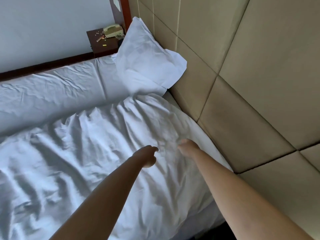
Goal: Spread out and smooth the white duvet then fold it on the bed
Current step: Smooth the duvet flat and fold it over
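Note:
The white duvet [97, 153] lies crumpled and wrinkled across the bed, and its top edge reaches the padded headboard on the right. My left hand [147, 156] hovers just above the duvet near that edge, fingers loosely curled with nothing in them. A short way to its right, my right hand [187, 147] sits on the duvet. Its fingers are curled down into the fabric and partly hidden in it. Both arms stretch forward from the lower edge of the view.
A white pillow [147, 58] leans against the beige padded headboard [251, 84]. Behind the duvet lies a band of bare white sheet [52, 90]. A dark bedside table [102, 42] at the far corner carries a telephone [113, 30] and small items.

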A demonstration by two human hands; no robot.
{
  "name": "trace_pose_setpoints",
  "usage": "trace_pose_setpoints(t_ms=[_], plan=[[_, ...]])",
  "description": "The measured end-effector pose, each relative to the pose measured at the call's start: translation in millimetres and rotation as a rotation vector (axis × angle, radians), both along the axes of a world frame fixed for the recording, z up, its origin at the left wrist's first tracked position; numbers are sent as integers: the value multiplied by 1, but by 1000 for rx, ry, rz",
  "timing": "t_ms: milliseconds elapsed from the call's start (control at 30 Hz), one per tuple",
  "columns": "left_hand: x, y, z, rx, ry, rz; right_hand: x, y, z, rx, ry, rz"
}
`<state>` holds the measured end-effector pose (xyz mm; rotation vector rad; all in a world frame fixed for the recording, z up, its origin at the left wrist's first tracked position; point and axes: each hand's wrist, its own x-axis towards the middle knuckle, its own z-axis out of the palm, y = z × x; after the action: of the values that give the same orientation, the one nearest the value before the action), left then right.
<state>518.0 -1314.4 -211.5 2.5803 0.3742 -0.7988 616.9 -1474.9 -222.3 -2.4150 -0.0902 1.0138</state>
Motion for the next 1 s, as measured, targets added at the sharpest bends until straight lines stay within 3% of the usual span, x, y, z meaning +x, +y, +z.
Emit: trace_pose_setpoints(t_ms=[267,500,700,1000], plan=[[116,57,-36,28,-34,168,122,66,-50,44,25,105],[178,125,-55,123,-162,312,198,150,-67,83,-140,185],[224,176,-73,243,-192,281,246,215,-89,69,-278,234],[250,206,-121,212,-103,320,255,254,-114,95,197,73]])
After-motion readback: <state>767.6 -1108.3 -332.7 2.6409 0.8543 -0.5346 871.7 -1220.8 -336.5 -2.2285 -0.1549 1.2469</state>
